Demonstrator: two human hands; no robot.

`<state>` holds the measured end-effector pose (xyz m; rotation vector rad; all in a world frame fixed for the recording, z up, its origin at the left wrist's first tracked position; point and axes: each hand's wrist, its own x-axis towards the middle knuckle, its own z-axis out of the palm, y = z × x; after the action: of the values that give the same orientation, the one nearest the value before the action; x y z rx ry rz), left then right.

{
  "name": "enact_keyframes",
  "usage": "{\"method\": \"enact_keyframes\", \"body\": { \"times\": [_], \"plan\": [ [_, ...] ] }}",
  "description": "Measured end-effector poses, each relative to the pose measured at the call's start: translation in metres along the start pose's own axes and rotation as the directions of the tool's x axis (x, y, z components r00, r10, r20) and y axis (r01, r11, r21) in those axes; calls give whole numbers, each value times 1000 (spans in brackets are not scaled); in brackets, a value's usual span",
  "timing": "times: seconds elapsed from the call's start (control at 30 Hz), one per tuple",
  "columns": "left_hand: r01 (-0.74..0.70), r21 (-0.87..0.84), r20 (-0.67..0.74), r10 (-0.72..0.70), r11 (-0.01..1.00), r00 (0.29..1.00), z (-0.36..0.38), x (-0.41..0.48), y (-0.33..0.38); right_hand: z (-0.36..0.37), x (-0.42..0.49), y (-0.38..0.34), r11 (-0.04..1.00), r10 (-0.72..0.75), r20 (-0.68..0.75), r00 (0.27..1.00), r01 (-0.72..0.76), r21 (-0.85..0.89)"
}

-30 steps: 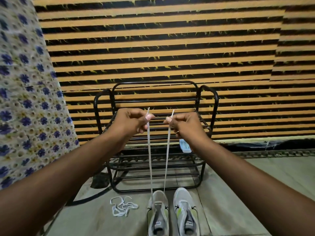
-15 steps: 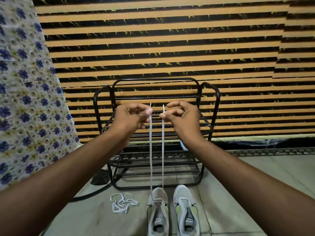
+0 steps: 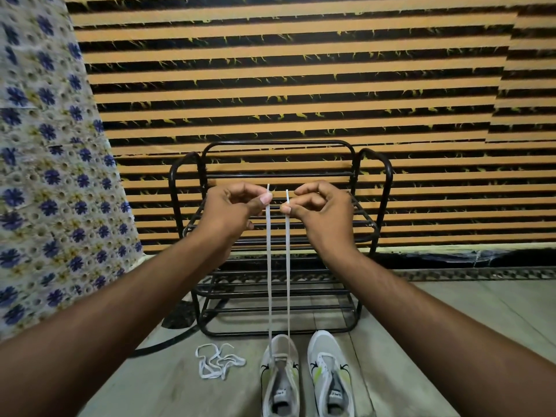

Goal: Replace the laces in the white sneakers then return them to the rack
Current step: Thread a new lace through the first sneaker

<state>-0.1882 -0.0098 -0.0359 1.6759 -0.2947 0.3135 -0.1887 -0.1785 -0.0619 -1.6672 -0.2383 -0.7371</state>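
Observation:
Two white sneakers stand side by side on the floor, toes toward the rack: the left sneaker (image 3: 279, 377) and the right sneaker (image 3: 331, 374). A white lace (image 3: 288, 266) runs through the front eyelets of the left sneaker and rises in two taut parallel strands. My left hand (image 3: 237, 210) pinches the left strand near its tip. My right hand (image 3: 322, 212) pinches the right strand just below its tip. Both tips stand level in front of the black metal shoe rack (image 3: 373, 194).
A loose tangled white lace (image 3: 218, 361) lies on the floor left of the sneakers. A blue-flowered cloth (image 3: 51, 176) hangs at the left. An orange and black striped mat covers the wall behind the rack. A dark cable curves across the floor by the rack's left foot.
My hands drew closer together, so the two lace strands now hang nearly parallel. The view has shifted slightly downward.

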Motion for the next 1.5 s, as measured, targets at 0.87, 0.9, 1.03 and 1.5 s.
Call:
{"method": "enact_keyframes", "body": {
  "times": [0.87,0.9,1.03,1.5],
  "plan": [
    [-21,-9,32,21,1000,999,1,3,-8,-3,-6,7,999,-32,8,999,31,41],
    [-9,-29,43,10,1000,999,0,5,-10,-4,-7,9,998,-31,12,999,30,48],
    [23,-31,147,-18,999,989,-6,6,-23,-9,-12,19,985,24,63,998,-35,170],
    [-67,369,429,-106,927,897,3,-12,-153,-10,-49,126,903,-16,381,924,177,-392]
  ]
}}
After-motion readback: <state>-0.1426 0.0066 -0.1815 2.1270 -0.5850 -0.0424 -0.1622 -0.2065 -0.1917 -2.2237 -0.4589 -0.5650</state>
